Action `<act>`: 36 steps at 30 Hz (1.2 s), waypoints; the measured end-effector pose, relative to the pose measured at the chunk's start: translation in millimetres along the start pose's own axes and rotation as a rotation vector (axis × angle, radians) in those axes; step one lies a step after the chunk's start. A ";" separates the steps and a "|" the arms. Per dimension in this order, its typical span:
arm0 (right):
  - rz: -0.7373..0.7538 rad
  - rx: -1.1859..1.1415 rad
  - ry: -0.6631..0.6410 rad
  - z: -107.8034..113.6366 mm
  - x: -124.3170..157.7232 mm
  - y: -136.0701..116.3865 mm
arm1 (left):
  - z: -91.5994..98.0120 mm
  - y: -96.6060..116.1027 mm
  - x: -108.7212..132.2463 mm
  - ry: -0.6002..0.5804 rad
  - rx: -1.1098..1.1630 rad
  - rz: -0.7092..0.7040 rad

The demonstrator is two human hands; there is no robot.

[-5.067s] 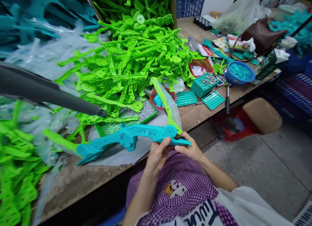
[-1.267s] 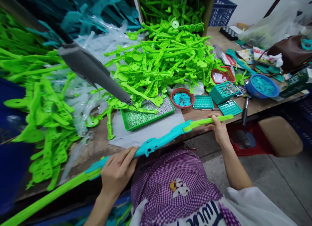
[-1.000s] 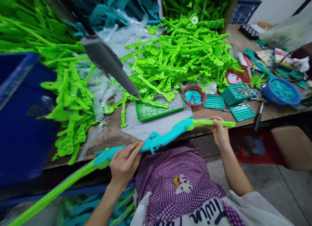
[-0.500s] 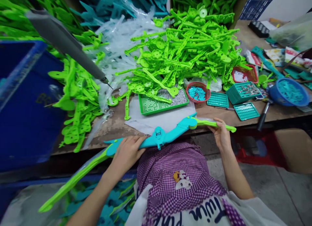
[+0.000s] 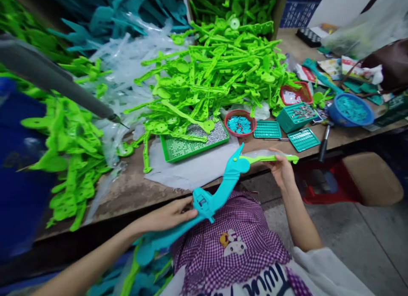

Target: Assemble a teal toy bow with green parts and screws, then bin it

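Observation:
A long blue plastic assembly with green end arms slants across my lap. My left hand is closed around its blue body beside the round hub with a small slot. Fingers of my right hand pinch the green arm at the right end, where a clear strip runs along the upper side. The left part of the assembly hangs down beneath my left forearm. Beyond it, on the bench, lies a green tray holding small metal pieces.
Green parts are heaped behind the tray, with clear strips to their left. A pen-shaped tool hangs at upper left. Red basket, teal trays, blue bowl and a hammer are on the right; blue bin at left.
The assembly has tilted, its left side lower. My left hand has shifted closer to the hub and down; my right hand still grips the green arm. The view has turned, moving the bench items left.

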State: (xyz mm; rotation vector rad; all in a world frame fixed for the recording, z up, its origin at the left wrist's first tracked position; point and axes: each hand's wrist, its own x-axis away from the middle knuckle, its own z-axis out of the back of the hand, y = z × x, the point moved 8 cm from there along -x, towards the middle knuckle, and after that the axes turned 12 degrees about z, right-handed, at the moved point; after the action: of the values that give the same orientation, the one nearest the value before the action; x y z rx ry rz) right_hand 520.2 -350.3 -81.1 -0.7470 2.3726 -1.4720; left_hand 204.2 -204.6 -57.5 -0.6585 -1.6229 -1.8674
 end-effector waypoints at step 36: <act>-0.073 1.510 0.524 209.4 -109.6 -163.0 | -60.0 6.7 -91.0 -0.083 0.363 0.177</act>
State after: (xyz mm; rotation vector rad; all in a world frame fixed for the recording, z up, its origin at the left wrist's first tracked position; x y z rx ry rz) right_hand 756.4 -507.8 -38.3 -0.0058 0.7491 -2.9417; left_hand 274.0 -255.4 -124.3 -0.7001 -1.8307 -1.3886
